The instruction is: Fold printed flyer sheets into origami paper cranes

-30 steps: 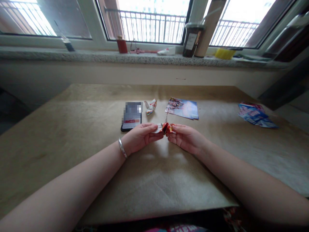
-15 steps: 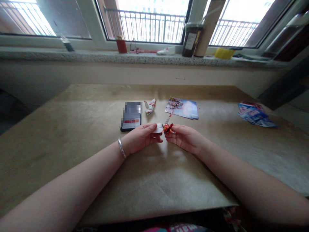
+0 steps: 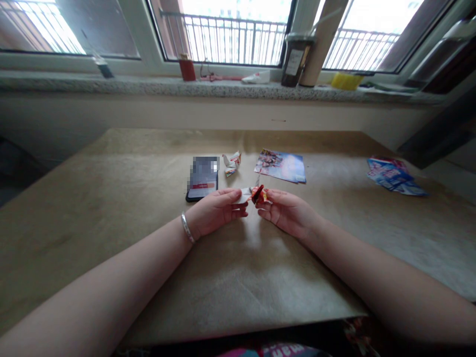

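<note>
Both my hands pinch a small folded piece of glossy paper [image 3: 253, 195], white on the left and red and orange on the right. My left hand [image 3: 217, 210] holds its white end between thumb and fingers, and a silver bangle [image 3: 188, 227] circles that wrist. My right hand [image 3: 286, 213] grips the red end. Just above my left hand lies a smartphone [image 3: 203, 178] with its screen pixelated. Another small folded paper [image 3: 232, 163] sits beyond my fingertips, next to a glossy printed sheet [image 3: 280, 166].
All of this lies on a tan paper-covered table [image 3: 238, 277]. Loose blue printed sheets [image 3: 396, 177] lie at the right. Behind the table, a granite windowsill [image 3: 148, 87] holds a red cup [image 3: 187, 70], a dark jar [image 3: 293, 64] and a yellow sponge-like object [image 3: 346, 81].
The red end of the folded paper has turned upward and now tilts towards my left hand. My hands have drawn slightly closer together around it.
</note>
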`<state>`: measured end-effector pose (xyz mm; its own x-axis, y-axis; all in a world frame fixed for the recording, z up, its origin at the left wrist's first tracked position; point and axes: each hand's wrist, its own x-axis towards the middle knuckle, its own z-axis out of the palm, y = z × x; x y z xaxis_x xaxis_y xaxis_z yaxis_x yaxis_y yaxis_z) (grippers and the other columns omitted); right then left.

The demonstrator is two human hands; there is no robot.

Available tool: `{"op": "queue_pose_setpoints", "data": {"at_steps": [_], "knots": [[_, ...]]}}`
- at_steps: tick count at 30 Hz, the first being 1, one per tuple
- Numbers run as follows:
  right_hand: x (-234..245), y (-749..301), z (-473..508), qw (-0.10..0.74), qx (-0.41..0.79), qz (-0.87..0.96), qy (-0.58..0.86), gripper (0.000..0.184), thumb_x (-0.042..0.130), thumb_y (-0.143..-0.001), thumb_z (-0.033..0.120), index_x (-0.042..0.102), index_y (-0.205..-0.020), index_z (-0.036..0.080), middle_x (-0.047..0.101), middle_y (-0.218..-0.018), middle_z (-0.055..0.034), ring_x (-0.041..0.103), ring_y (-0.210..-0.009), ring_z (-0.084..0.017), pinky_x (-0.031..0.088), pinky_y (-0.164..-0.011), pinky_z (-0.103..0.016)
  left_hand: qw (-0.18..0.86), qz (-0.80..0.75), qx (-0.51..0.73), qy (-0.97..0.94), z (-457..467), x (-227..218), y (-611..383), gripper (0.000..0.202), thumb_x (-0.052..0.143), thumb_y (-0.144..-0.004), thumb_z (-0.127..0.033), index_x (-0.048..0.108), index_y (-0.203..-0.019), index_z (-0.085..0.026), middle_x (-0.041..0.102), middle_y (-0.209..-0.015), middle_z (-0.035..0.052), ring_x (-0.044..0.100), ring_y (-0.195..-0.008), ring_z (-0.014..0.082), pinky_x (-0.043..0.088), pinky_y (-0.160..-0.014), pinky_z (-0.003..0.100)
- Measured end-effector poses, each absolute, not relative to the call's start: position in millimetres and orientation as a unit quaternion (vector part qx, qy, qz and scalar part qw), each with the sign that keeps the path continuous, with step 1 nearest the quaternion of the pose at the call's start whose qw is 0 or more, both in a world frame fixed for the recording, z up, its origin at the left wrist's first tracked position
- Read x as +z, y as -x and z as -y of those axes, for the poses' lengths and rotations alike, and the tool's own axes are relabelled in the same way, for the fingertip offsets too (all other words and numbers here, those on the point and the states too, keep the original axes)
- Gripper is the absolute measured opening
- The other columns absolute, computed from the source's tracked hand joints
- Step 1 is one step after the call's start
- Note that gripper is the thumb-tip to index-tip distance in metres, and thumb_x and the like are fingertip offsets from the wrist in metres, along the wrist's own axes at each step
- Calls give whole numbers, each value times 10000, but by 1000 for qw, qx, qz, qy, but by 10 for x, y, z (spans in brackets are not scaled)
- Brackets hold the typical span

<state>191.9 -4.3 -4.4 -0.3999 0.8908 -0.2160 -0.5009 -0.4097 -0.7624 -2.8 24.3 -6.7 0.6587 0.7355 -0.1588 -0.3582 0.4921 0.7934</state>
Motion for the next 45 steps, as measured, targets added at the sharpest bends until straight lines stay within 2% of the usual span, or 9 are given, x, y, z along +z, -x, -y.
{"op": "queue_pose_setpoints", "data": {"at_steps": [8, 16, 22, 26, 31, 41, 45], "knots": [[-76, -1968, -3, 413, 792, 324, 313, 168, 671, -749, 246, 678, -898, 168, 697, -859, -25, 634, -744, -108, 513, -720, -241, 820, -256, 326, -395, -255, -98, 15, 190, 687, -793, -303, 643, -845, -126, 657, -796, 52, 617, -722, 125, 503, -742, 267], [-65, -1970, -15, 407, 798, 299, 328, 145, 635, -780, 233, 680, -899, 164, 701, -828, -26, 627, -702, -103, 509, -721, -238, 825, -249, 311, -401, -264, -138, 14, 256, 753, -723, -332, 670, -856, -130, 664, -822, 54, 608, -713, 117, 494, -727, 256], [-73, -1976, -1, 410, 801, 323, 294, 176, 704, -730, 261, 679, -884, 179, 692, -862, -21, 619, -732, -102, 509, -677, -219, 810, -263, 321, -415, -233, -104, 25, 253, 774, -698, -321, 677, -820, -122, 663, -804, 45, 603, -728, 119, 494, -739, 266], [-83, -1958, 14, 432, 789, 345, 269, 221, 751, -689, 319, 675, -859, 200, 682, -872, -6, 614, -789, -107, 505, -721, -225, 810, -247, 317, -428, -227, -70, 29, 240, 758, -716, -335, 677, -816, -133, 661, -813, 49, 604, -742, 127, 494, -741, 270], [-77, -1949, 23, 414, 804, 337, 260, 258, 744, -694, 359, 682, -890, 201, 679, -869, -2, 610, -749, -99, 503, -696, -219, 820, -242, 313, -415, -240, -60, 46, 315, 782, -682, -361, 670, -877, -140, 658, -867, 52, 605, -773, 134, 501, -758, 283], [-94, -1980, -8, 422, 807, 306, 278, 262, 747, -708, 364, 666, -900, 205, 688, -846, 19, 614, -706, -77, 492, -651, -192, 818, -230, 309, -428, -253, -85, 47, 314, 743, -722, -405, 628, -799, -123, 627, -766, 38, 598, -727, 127, 491, -760, 283], [-104, -1969, -9, 437, 803, 303, 269, 323, 790, -651, 382, 660, -886, 203, 682, -814, 24, 616, -695, -79, 500, -651, -198, 817, -233, 318, -420, -260, -102, 49, 325, 752, -713, -402, 616, -807, -121, 609, -734, 21, 586, -708, 117, 492, -747, 280]]}}
